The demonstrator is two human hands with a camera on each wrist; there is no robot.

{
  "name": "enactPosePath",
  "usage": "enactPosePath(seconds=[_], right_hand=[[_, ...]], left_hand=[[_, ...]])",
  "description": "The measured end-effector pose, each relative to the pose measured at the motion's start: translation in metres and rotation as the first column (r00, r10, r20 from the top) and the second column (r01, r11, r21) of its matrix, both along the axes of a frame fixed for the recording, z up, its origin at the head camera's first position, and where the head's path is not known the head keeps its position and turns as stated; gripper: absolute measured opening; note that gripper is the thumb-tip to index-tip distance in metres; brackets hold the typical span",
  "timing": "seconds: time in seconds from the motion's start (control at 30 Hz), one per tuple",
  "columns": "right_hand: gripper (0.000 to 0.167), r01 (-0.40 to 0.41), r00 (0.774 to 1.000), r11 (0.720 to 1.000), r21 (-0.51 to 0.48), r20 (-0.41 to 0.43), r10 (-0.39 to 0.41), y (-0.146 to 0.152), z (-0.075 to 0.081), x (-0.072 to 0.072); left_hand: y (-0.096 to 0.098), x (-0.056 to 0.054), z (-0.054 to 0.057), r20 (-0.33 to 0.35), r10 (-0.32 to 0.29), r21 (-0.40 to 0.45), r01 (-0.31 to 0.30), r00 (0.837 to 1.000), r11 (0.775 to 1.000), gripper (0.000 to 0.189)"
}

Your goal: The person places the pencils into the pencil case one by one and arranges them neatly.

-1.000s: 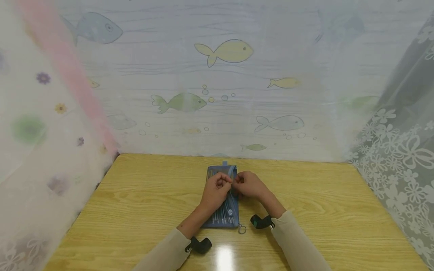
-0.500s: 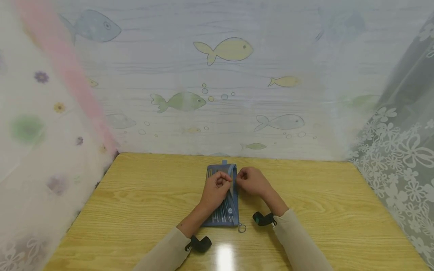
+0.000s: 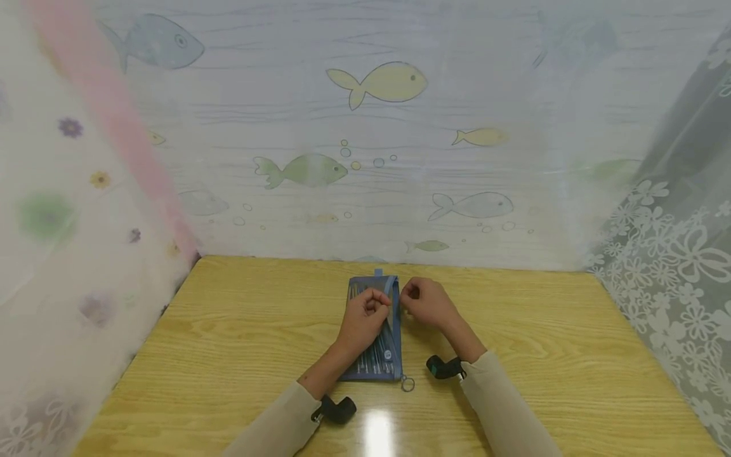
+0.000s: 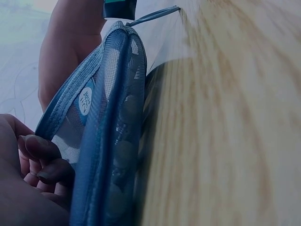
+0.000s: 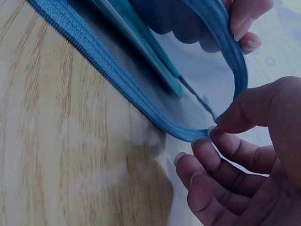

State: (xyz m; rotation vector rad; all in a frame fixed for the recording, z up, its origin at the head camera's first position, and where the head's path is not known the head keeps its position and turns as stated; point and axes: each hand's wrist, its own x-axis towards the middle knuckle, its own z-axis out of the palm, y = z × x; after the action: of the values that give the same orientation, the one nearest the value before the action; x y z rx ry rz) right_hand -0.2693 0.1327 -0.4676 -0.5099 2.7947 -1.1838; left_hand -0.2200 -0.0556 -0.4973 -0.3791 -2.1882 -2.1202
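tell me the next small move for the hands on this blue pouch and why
Probably draw the two edges a little further apart. The left hand grips one zipper edge of the blue mesh pouch and the right hand pinches the other, so the mouth gapes only partly, with flat contents still inside.

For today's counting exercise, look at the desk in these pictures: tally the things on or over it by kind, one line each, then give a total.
Blue mesh pouch: 1
Metal key ring at the pouch's near corner: 1
Hands pinching the pouch's open zip edge: 2, the left hand and the right hand
Black wrist cameras: 2
Total: 6
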Motion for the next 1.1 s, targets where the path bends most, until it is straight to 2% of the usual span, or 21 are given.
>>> enactPosePath(seconds=[0.33,0.47,0.67,1.0,1.1], right_hand=[[0.012,-0.003,1.0,1.0,-0.002,0.001,0.003,0.001,0.001,0.001],[0.012,0.014,1.0,1.0,0.012,0.008,-0.014,0.003,0.002,0.0],[0.01,0.02,1.0,0.999,0.032,-0.012,-0.02,0.006,0.004,-0.001],[0.008,0.059,0.994,0.996,0.066,-0.095,-0.053,0.01,0.0,-0.001],[0.007,0.082,0.99,0.993,0.085,-0.122,-0.072,0.011,0.0,-0.003]], left_hand=[[0.0,0.0,0.0,0.001,0.003,-0.035,-0.003,1.0,0.999,0.01],[-0.001,0.0,0.0,-0.031,0.014,-0.12,-0.018,0.999,0.993,0.01],[0.0,-0.001,0.004,-0.116,0.024,-0.314,-0.059,0.993,0.947,0.014],[0.003,-0.003,0.01,-0.141,-0.035,-0.497,-0.04,0.989,0.867,0.017],[0.003,-0.006,0.013,-0.163,-0.057,-0.512,-0.035,0.985,0.858,0.017]])
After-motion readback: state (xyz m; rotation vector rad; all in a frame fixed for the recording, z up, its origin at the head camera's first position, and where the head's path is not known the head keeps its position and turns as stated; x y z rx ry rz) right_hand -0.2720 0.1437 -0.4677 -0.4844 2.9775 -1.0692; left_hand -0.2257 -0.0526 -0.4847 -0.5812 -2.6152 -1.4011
